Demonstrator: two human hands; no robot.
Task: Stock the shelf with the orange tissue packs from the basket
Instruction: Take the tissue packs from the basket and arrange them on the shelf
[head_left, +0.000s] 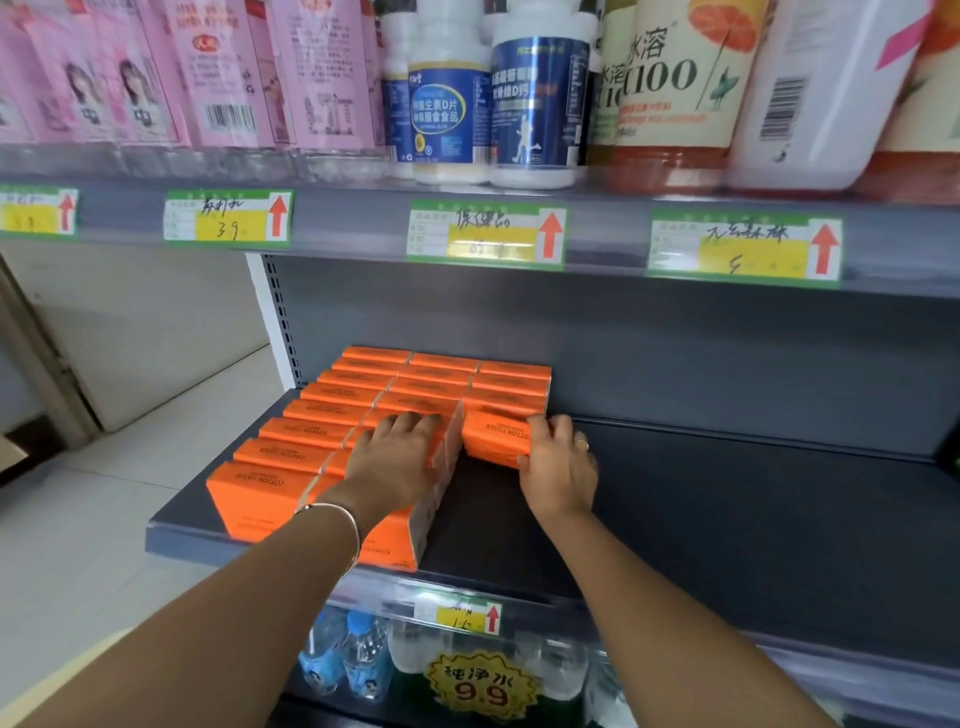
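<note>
light bright, even | back panel (675, 353) shaded | bottles (540, 104) at top smeared; price tags (485, 235) soft | edges bowed

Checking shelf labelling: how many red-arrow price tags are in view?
5. Upper shelf edge: far-left tag, second tag, third tag, right tag. Fifth tag on the edge below the orange tissue packs. Others may be hidden.

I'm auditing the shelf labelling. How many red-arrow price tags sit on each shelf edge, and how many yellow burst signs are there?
Top-edge tags: 4
Tissue-shelf-edge tags: 1
Burst signs: 1
Total: 6
</note>
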